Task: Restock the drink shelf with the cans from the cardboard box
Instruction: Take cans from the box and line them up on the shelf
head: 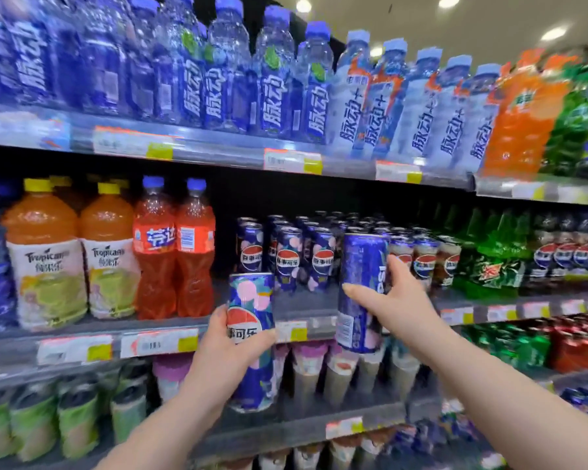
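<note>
My left hand (230,344) grips a tall blue Pepsi can with pink peach print (252,307), held upright in front of the middle shelf's edge. My right hand (392,296) holds a second blue Pepsi can (360,266), raised to shelf height right in front of the rows of matching cans (287,256) standing on the middle shelf (302,305). More Pepsi cans with a paler print (421,262) stand to the right of it. The cardboard box is out of view.
Orange juice bottles (45,252) and red soda bottles (174,252) fill the shelf's left side; green and dark soda bottles (496,262) its right. Blue water bottles (218,72) line the shelf above. Cups and cans (319,378) sit on the shelf below.
</note>
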The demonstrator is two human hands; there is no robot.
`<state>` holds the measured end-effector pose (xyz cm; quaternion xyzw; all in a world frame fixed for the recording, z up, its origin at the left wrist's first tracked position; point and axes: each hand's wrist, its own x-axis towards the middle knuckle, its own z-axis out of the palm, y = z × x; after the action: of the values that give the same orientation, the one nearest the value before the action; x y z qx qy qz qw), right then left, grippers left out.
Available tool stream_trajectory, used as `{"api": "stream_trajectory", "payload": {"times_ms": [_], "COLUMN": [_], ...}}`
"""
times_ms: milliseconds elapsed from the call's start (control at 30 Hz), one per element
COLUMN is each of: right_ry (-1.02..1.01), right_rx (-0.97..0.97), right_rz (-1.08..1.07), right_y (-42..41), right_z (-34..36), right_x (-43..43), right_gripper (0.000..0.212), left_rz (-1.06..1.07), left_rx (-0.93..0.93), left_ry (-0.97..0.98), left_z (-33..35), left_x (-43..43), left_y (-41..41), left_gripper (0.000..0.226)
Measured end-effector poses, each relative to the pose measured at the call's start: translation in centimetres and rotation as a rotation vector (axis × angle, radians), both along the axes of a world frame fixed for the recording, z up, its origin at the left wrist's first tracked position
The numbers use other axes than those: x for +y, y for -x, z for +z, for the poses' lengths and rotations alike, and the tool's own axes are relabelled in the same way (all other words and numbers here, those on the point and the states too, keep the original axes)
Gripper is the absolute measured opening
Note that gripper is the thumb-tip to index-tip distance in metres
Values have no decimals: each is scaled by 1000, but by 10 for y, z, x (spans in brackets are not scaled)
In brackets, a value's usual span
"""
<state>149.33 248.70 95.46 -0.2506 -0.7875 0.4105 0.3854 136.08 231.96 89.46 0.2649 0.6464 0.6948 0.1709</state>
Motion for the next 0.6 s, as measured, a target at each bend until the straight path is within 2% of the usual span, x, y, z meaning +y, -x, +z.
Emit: {"api": "stream_trajectory", "payload": {"times_ms": [67, 100, 233, 333, 467, 600], "right_ry": [-34, -42, -38, -42, -37, -52], "right_rx": [-8, -19, -46, -66, -114, -189], "right_rz": [64, 98, 207, 240, 261, 213], "right_y": [24, 37, 89, 121, 156, 188], "right_z": [7, 9, 13, 12, 6, -8], "right_x": [26, 36, 51, 50, 43, 38], "right_gripper": [50, 53, 61, 65, 65, 69], "left_rz": [81, 128, 273, 325, 350, 332], "left_rx": [-37, -43, -19, -3, 34, 53], "left_ry": [-23, -40, -67, -51, -72, -28], "left_z": [4, 4, 9, 11, 19, 22], "left_x": [8, 9, 6, 3, 5, 5], "left_y": [2, 3, 10, 20, 30, 42], "left_gripper": [84, 85, 55, 63, 47, 66]}}
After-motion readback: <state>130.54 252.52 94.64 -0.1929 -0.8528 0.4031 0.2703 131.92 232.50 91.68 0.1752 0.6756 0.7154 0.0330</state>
